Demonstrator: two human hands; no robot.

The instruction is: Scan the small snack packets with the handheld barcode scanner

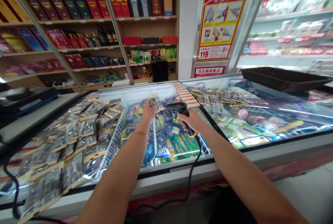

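Pinched in my left hand (148, 112) is a small clear snack packet (156, 102) with a tan edge, held above the chest freezer. My right hand (191, 120) is wrapped round the handle of a black barcode scanner (177, 106), whose head points left toward the packet. A black cord (191, 173) runs down from the scanner over the freezer's front edge. Many similar packets (83, 130) lie heaped on the freezer's glass to the left. More of them (221, 96) lie on the glass to the right.
The chest freezer (179, 165) holds frozen goods in white wire baskets (114, 144). A dark tray (283, 77) rests on its right end. Shelves (145, 24) of boxes and bottles stand behind, with a lit display fridge (293, 40) at the right. A counter (33, 108) carries dark equipment at left.
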